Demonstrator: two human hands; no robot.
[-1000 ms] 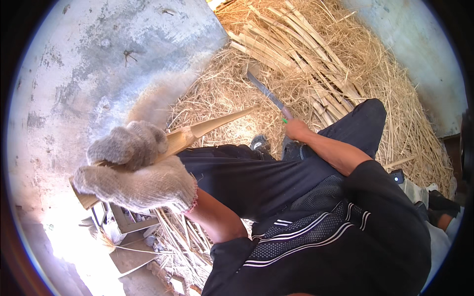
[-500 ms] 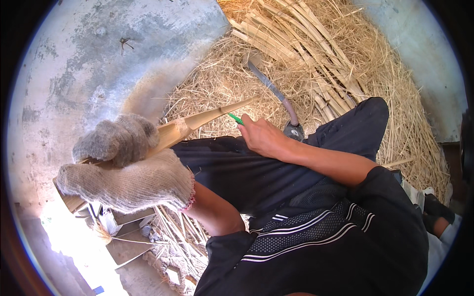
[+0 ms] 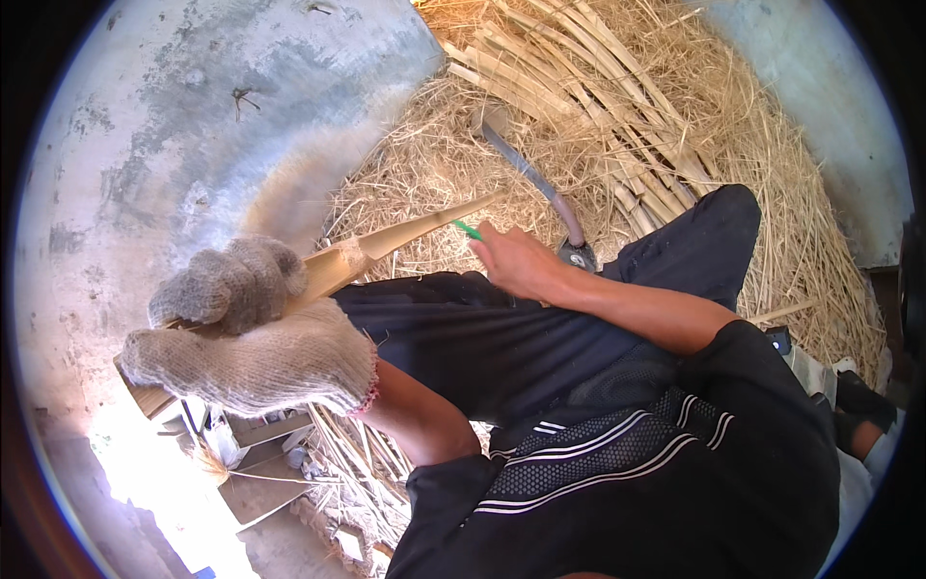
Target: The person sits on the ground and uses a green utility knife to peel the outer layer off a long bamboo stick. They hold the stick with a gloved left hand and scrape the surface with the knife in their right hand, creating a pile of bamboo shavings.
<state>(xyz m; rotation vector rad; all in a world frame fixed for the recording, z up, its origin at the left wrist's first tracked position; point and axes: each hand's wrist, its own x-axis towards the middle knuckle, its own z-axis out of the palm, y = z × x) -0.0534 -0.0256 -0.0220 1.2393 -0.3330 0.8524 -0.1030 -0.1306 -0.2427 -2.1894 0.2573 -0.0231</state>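
At the left, a left hand in a thick knitted work glove is clenched around the thick end of a long pale strip of split cane. The gloved fingers wrap over the top of the strip and press it tight. The strip runs from this fist up and to the right, narrowing to a point near the middle of the view. Behind the glove, on the far left, lies a grey, stained concrete floor. Below the glove, near the person, sit loose scraps of cane and straw in bright sunlight.

In the middle, the bare right hand rests on a knee in dark trousers, just beside the tip of the strip. It pinches a small green object between its fingertips; what this object is cannot be told.

Farther away and to the right, a curved dark blade with a handle lies on a heap of dry straw. Long split cane strips lie in a bundle across the far side of the heap.
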